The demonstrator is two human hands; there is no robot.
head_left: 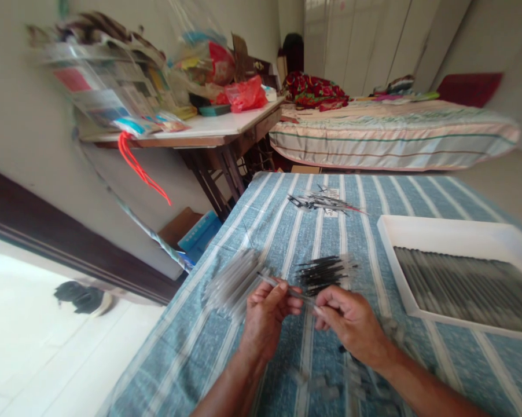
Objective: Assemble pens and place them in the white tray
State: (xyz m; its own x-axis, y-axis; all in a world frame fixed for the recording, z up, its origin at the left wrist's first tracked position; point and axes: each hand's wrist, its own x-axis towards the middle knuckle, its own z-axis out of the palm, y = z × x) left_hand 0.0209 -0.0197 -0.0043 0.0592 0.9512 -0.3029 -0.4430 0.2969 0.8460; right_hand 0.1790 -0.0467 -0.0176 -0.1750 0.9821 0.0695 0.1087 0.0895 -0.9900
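Note:
Above the striped tablecloth, a slim grey pen-like stick slants between my two hands. My left hand pinches it between thumb and fingers near its middle. The fingers of my right hand are closed on its right end. Left of my left hand lies a pile of pale, clear-looking tubes, blurred by motion. Just beyond my hands is a bunch of thin black sticks with pale ends. To the right, a white tray holds a row of many dark grey sticks side by side.
Small grey pieces lie scattered near the front of the blue striped cloth. Toward the far edge is a loose heap of thin black and clear strips. A cluttered side table and a bed stand beyond.

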